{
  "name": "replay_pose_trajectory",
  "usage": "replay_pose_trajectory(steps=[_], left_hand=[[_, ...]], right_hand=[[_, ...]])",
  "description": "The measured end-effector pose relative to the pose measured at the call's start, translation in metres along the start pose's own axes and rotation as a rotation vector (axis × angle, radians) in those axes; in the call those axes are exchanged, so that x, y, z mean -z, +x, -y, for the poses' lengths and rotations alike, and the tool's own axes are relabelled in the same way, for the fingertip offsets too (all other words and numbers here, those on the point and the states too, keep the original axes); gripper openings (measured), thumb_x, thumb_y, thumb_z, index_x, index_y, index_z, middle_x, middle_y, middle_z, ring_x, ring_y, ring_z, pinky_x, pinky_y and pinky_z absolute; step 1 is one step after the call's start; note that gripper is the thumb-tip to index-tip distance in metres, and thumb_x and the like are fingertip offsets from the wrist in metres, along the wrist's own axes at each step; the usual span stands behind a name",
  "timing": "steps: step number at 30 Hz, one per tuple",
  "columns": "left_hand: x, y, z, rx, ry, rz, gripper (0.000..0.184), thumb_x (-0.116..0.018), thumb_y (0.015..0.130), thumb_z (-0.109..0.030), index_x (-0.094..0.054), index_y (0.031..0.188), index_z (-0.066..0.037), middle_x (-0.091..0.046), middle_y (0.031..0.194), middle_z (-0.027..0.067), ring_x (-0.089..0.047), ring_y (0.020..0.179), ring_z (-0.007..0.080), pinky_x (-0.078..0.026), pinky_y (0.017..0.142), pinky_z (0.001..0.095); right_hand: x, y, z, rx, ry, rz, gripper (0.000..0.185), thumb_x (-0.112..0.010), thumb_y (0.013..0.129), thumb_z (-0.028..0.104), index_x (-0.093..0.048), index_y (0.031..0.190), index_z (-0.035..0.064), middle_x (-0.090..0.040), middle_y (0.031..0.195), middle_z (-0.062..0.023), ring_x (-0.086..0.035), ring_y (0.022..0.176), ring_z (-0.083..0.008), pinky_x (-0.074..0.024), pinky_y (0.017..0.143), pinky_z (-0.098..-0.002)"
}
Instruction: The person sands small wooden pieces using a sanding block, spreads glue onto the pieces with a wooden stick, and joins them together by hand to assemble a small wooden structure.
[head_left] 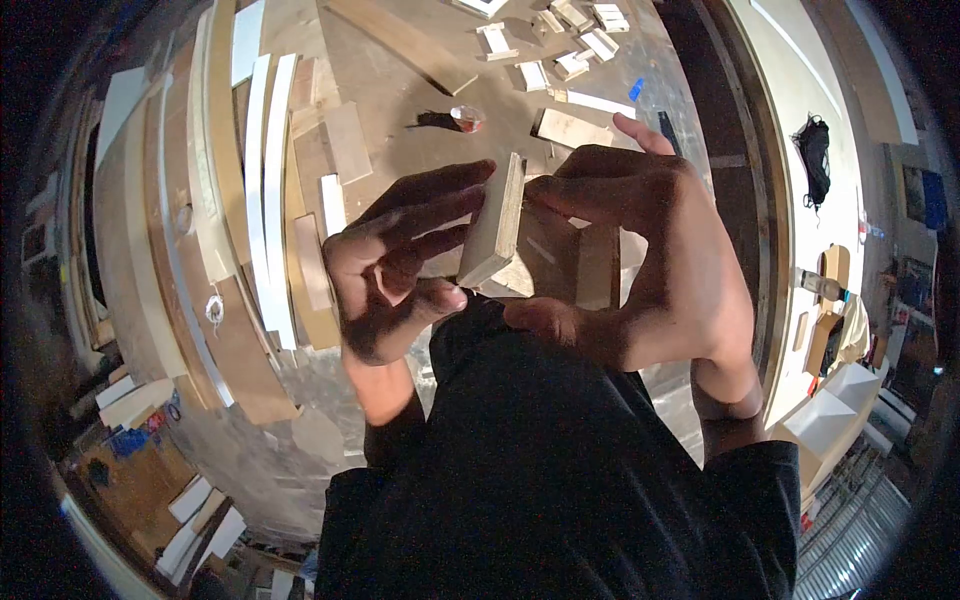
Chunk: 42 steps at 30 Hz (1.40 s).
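Observation:
Between my two hands, a small assembly of wooden boards (pixel 499 225) is held up in front of my chest. One narrow board edge faces me, and a second board stands further right, partly behind my fingers. My left hand (pixel 395 265) grips the left board, fingers at its upper side and thumb at its lower corner. My right hand (pixel 645 250) curls round the right side, fingertips against the upper part and thumb near the bottom. Beyond my right hand lies a pale wooden block (pixel 574 129).
Long boards and white strips (pixel 275 200) lie on the left. Small wooden pieces (pixel 570 65) are scattered at the top. A clear cup (pixel 467 119) stands above my hands. On the right, a pale bench (pixel 800 90) carries a black cord bundle (pixel 815 160).

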<state>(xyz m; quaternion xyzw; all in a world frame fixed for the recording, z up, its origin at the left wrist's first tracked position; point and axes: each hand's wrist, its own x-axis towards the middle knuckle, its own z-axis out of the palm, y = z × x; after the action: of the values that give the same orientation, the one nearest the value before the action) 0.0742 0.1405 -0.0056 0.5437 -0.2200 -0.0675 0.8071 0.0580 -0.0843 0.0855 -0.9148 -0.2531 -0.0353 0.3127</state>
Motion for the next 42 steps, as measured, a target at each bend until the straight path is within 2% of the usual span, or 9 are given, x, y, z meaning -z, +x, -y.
replay_pose_trajectory(steps=[11, 20, 22, 26, 30, 31, 32, 33, 42], left_hand=[[-0.002, 0.002, -0.002, -0.113, -0.007, 0.04, 0.054, -0.084, 0.076, -0.014, -0.062, 0.119, 0.011, -0.057, 0.128, 0.0263, -0.061, 0.116, 0.0303, -0.053, 0.097, 0.0375], [-0.003, 0.005, -0.017, 0.102, 0.195, 0.073, 0.053, -0.078, 0.081, -0.013, -0.056, 0.12, 0.016, -0.056, 0.13, 0.0257, -0.062, 0.116, 0.0289, -0.052, 0.098, 0.0357], [-0.006, 0.006, -0.008, -0.129, 0.053, 0.039, 0.051, -0.076, 0.084, -0.017, -0.058, 0.121, 0.013, -0.057, 0.13, 0.0243, -0.063, 0.115, 0.0279, -0.053, 0.097, 0.036], [-0.003, 0.007, -0.01, 0.006, 0.022, -0.034, 0.048, -0.074, 0.087, -0.022, -0.06, 0.121, 0.008, -0.059, 0.129, 0.0231, -0.064, 0.112, 0.0269, -0.054, 0.095, 0.0364], [-0.005, 0.006, -0.004, -0.073, 0.096, -0.185, 0.046, -0.077, 0.084, -0.028, -0.064, 0.112, 0.007, -0.061, 0.123, 0.0227, -0.065, 0.107, 0.0258, -0.056, 0.089, 0.036], [0.0, 0.006, -0.002, -0.24, 0.257, -0.1, 0.05, -0.081, 0.081, -0.03, -0.064, 0.109, 0.007, -0.062, 0.12, 0.0231, -0.066, 0.106, 0.0261, -0.056, 0.088, 0.0359], [0.002, 0.005, 0.0, -0.406, 0.418, -0.014, 0.053, -0.084, 0.077, -0.032, -0.064, 0.106, 0.008, -0.063, 0.116, 0.0234, -0.066, 0.104, 0.0264, -0.056, 0.086, 0.0359], [-0.012, -0.001, 0.0, -0.312, 0.379, -0.159, 0.06, -0.089, 0.07, -0.036, -0.064, 0.102, 0.007, -0.065, 0.109, 0.0229, -0.067, 0.1, 0.0275, -0.055, 0.085, 0.0362], [-0.021, -0.003, 0.007, -0.429, 0.498, -0.253, 0.057, -0.088, 0.07, -0.037, -0.066, 0.101, 0.006, -0.068, 0.104, 0.0209, -0.067, 0.097, 0.0301, -0.053, 0.087, 0.039]], right_hand=[[-0.003, 0.001, -0.008, 0.066, 0.066, -0.009, 0.074, -0.098, 0.046, 0.028, -0.067, 0.106, -0.0022, -0.064, 0.105, -0.0144, -0.064, 0.106, -0.0299, -0.0386, 0.107, -0.0498], [-0.021, -0.014, -0.02, -0.037, 0.194, -0.071, 0.075, -0.098, 0.048, 0.03, -0.066, 0.108, -0.0026, -0.064, 0.108, -0.0147, -0.061, 0.11, -0.0287, -0.0372, 0.109, -0.048], [-0.02, -0.013, -0.018, -0.053, 0.192, -0.082, 0.076, -0.098, 0.048, 0.031, -0.066, 0.108, -0.0032, -0.064, 0.109, -0.0146, -0.061, 0.111, -0.0284, -0.0364, 0.11, -0.0476], [-0.016, -0.011, -0.011, -0.046, 0.158, -0.061, 0.076, -0.098, 0.049, 0.033, -0.067, 0.108, -0.0046, -0.065, 0.109, -0.0138, -0.061, 0.111, -0.0275, -0.0353, 0.11, -0.0468], [-0.017, -0.012, -0.01, -0.066, 0.135, -0.067, 0.075, -0.097, 0.051, 0.031, -0.066, 0.108, -0.0043, -0.065, 0.11, -0.0133, -0.061, 0.111, -0.027, -0.0361, 0.109, -0.0464], [-0.018, -0.012, -0.009, -0.066, 0.132, -0.069, 0.075, -0.097, 0.051, 0.031, -0.066, 0.108, -0.0043, -0.065, 0.11, -0.0133, -0.061, 0.111, -0.027, -0.0361, 0.109, -0.0464], [-0.021, -0.01, -0.008, -0.126, 0.198, -0.131, 0.069, -0.095, 0.052, 0.032, -0.068, 0.103, -0.0055, -0.067, 0.103, -0.0164, -0.065, 0.101, -0.0297, -0.0438, 0.096, -0.0409], [-0.023, -0.01, -0.007, -0.184, 0.265, -0.192, 0.064, -0.093, 0.053, 0.033, -0.071, 0.098, -0.0067, -0.069, 0.096, -0.0195, -0.068, 0.091, -0.0323, -0.0516, 0.083, -0.0355], [-0.046, -0.02, -0.012, -0.151, 0.461, -0.241, 0.075, -0.096, 0.058, 0.024, -0.052, 0.11, -0.0073, -0.065, 0.107, -0.0168, -0.067, 0.1, -0.0245, -0.0521, 0.089, -0.0348]])
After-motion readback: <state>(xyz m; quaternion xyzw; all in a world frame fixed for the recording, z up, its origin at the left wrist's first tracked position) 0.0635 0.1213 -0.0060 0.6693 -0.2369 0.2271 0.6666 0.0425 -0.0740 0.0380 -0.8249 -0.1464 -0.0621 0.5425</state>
